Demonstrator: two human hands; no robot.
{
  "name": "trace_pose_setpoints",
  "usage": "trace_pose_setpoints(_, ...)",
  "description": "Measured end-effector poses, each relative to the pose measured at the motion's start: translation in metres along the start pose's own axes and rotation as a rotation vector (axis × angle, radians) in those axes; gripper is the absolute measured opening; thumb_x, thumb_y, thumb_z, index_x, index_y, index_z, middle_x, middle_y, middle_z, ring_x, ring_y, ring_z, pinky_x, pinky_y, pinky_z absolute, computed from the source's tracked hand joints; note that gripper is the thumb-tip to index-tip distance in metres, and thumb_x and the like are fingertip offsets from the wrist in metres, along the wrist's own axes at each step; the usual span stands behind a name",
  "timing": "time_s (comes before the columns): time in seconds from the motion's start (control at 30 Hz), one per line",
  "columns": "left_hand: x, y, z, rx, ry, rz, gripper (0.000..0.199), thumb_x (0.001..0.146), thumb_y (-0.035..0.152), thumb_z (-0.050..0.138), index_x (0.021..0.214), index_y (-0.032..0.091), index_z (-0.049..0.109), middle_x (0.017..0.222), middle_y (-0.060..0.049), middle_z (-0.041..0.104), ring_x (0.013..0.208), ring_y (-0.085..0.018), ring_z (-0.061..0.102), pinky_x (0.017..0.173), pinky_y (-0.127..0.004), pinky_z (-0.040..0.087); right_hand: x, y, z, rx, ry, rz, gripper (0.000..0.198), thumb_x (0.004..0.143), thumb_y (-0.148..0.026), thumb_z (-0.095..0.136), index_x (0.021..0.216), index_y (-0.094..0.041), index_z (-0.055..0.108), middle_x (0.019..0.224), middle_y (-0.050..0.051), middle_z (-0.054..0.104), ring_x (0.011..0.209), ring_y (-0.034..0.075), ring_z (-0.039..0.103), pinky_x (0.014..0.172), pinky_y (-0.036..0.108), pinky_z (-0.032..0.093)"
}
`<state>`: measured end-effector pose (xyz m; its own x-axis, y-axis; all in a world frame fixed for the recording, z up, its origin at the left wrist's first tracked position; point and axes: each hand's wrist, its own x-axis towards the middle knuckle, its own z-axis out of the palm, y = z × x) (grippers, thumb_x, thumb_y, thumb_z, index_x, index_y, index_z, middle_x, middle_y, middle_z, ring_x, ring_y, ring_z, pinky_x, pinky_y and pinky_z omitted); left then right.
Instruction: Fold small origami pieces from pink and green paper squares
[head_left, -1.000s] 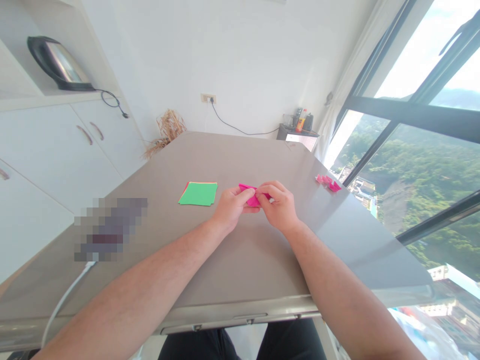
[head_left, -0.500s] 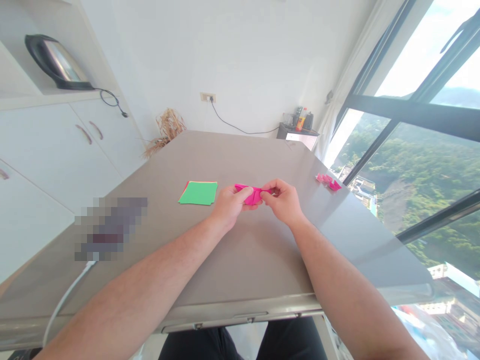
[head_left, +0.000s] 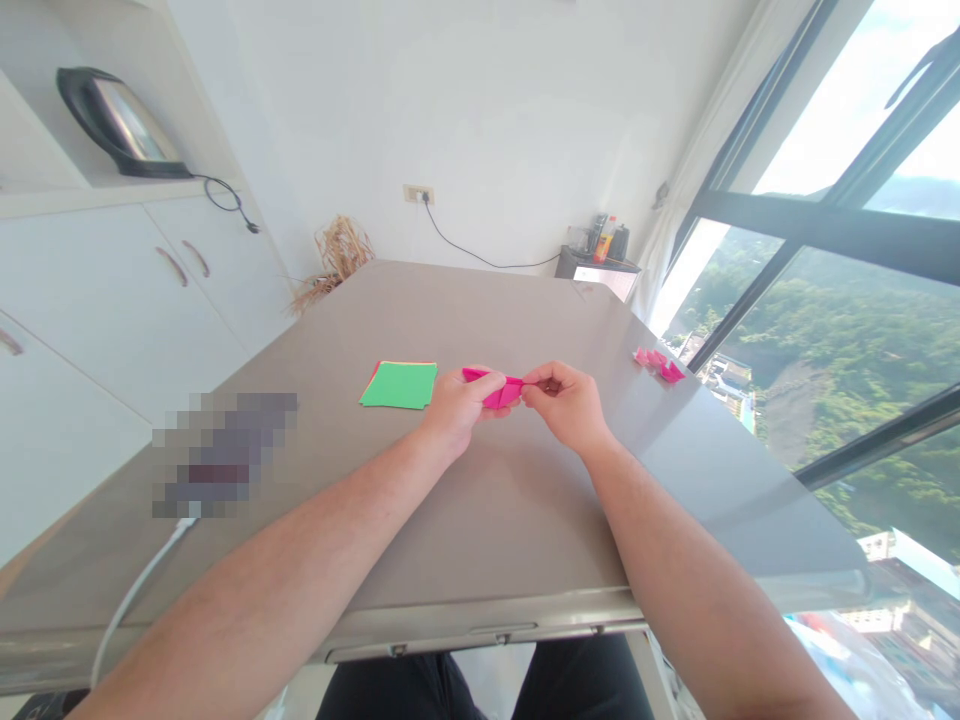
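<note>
Head view: left hand (head_left: 454, 405), fingers clamped on folded magenta paper (head_left: 499, 396), probably steadying it; right hand (head_left: 568, 402), fingers pinching its end. Square green-topped paper stack (head_left: 399, 385) left of it.

No text, number or sign could be read. Any print on the bottle (head_left: 604, 243) at the frame's upper right was too small, and the patch (head_left: 225, 455) at lower left was pixelated.
</note>
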<state>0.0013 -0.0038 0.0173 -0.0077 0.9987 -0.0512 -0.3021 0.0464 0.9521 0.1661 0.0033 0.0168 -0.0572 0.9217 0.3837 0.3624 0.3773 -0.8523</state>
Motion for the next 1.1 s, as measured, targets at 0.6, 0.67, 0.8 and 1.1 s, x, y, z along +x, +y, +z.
trace_pose_setpoints(0.6,-0.003,0.000,0.000,0.041,-0.009,0.096,0.027,0.058,0.019,0.080,0.083,0.015,0.072,0.075,-0.004,0.074,0.080,-0.025,0.074,0.077,-0.040,0.061,0.005,0.000,-0.005,0.104,-0.074,0.112,0.007,0.071,-0.021,0.064,0.076,-0.020,0.069,0.067,0.000,0.072,0.063,0.016,0.067,0.061,0.029,0.051)
trace_pose_setpoints(0.67,-0.003,-0.001,0.000,0.043,0.006,0.111,0.027,0.059,0.020,0.080,0.085,0.016,0.072,0.077,-0.004,0.074,0.081,-0.025,0.074,0.077,-0.039,0.061,0.004,-0.001,-0.005,0.114,-0.062,0.126,0.008,0.071,-0.021,0.064,0.077,-0.020,0.069,0.068,0.000,0.073,0.064,0.017,0.068,0.063,0.030,0.052)
trace_pose_setpoints(0.8,-0.002,-0.002,0.003,0.030,0.021,0.119,0.028,0.060,0.021,0.081,0.086,0.015,0.073,0.081,-0.004,0.075,0.083,-0.025,0.074,0.078,-0.040,0.062,0.001,-0.003,0.000,0.008,0.033,0.080,0.008,0.072,-0.022,0.063,0.076,-0.022,0.070,0.070,0.000,0.074,0.067,0.017,0.068,0.062,0.030,0.051)
trace_pose_setpoints(1.1,0.001,-0.009,0.005,0.043,0.098,0.212,0.027,0.062,0.019,0.082,0.087,0.017,0.072,0.084,-0.002,0.073,0.083,-0.022,0.072,0.075,-0.039,0.064,0.000,-0.008,0.006,0.038,0.070,0.149,0.006,0.071,-0.026,0.064,0.074,-0.021,0.067,0.069,0.001,0.073,0.065,0.017,0.066,0.062,0.030,0.050)
